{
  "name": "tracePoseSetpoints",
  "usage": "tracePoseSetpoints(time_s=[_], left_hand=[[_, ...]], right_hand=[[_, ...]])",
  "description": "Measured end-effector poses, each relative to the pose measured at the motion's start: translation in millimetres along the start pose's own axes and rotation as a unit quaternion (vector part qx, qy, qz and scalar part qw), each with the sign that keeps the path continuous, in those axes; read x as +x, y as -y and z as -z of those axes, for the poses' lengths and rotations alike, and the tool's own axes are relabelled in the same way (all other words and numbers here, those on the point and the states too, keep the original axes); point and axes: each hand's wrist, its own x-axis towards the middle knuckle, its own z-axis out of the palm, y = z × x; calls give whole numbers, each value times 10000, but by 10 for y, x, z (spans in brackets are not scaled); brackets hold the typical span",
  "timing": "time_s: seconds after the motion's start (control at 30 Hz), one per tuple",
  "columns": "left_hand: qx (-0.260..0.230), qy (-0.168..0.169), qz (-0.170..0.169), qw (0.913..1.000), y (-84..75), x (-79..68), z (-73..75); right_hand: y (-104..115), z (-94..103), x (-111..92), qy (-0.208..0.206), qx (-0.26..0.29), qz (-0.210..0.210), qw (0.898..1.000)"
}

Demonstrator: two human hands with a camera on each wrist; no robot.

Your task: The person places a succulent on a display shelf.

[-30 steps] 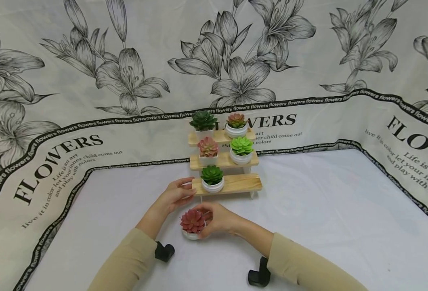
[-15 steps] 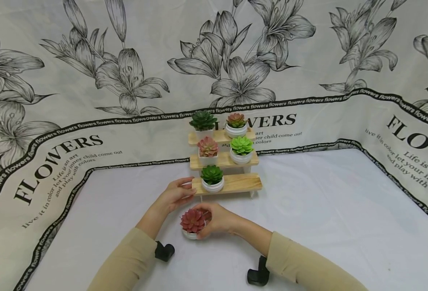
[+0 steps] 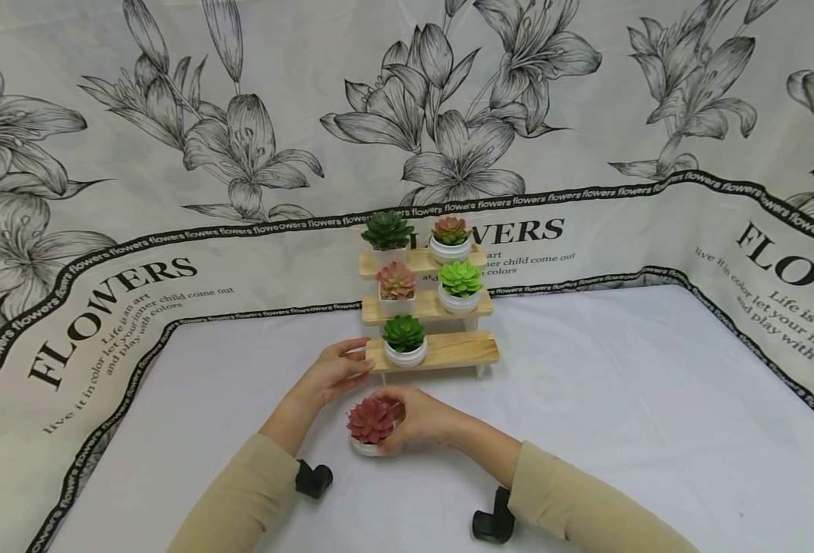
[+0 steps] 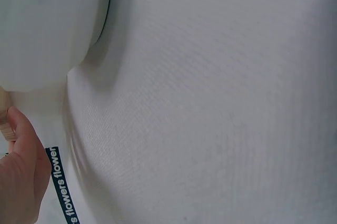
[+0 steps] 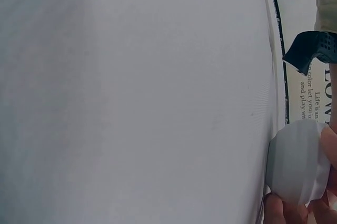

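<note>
My right hand (image 3: pixel 417 418) grips a red succulent (image 3: pixel 371 421) in a round white pot (image 5: pixel 297 162), low in front of a stepped wooden plant stand (image 3: pixel 458 349). Thumb and fingers lie around the pot's side in the right wrist view. At the left end of the stand's lowest step, my left hand (image 3: pixel 334 374) pinches the board's edge. A dark green succulent (image 3: pixel 404 333) in a white pot stands on the left half of that step. In the left wrist view, part of the white pot (image 4: pixel 47 23) looms close at the upper left.
The middle step bears a pink succulent (image 3: pixel 396 281) and a bright green one (image 3: pixel 461 278). On the top step are a dark green succulent (image 3: pixel 388 230) and a reddish one (image 3: pixel 451 229). A flower-printed cloth (image 3: pixel 262 269) hangs behind the white tabletop (image 3: pixel 621 399).
The red succulent has shifted very slightly to the right with my right hand still around its pot. My left hand keeps its place on the stand.
</note>
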Motion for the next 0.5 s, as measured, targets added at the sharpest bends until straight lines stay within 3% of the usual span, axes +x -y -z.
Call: tracePoseSetpoints(time_s=[0.5], left_hand=[[-47, 2, 26, 10000, 6, 9, -4]], right_hand=[[-15, 84, -71, 38, -47, 88, 9999]])
